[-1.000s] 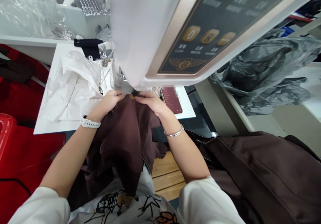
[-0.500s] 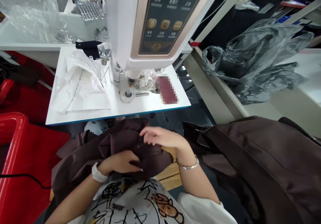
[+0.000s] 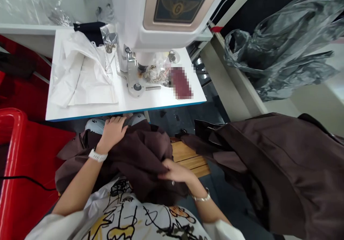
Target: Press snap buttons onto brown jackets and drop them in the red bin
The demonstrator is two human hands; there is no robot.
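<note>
A dark brown garment (image 3: 145,143) lies bunched across my lap, below the table's front edge. My left hand (image 3: 114,132) rests flat on its far left part, fingers stretched toward the table. Close to my body, my right hand (image 3: 174,172) pinches a fold of the brown cloth between thumb and fingers. Ahead stands a white press machine (image 3: 134,35), its metal lower arm (image 3: 135,85) above the white tabletop (image 3: 161,103). Neither hand touches it.
White paper (image 3: 88,78) lies on the table's left, near a bag of small metal parts (image 3: 158,71). A red bin (image 3: 40,154) stands at left. More brown cloth (image 3: 282,161) hangs over the right side, under a grey plastic bag (image 3: 282,50). A wooden seat (image 3: 190,157) shows.
My left hand has moved forward and left onto the far part of the garment. My right hand has come down toward my body and taken hold of the cloth. The view has tipped downward.
</note>
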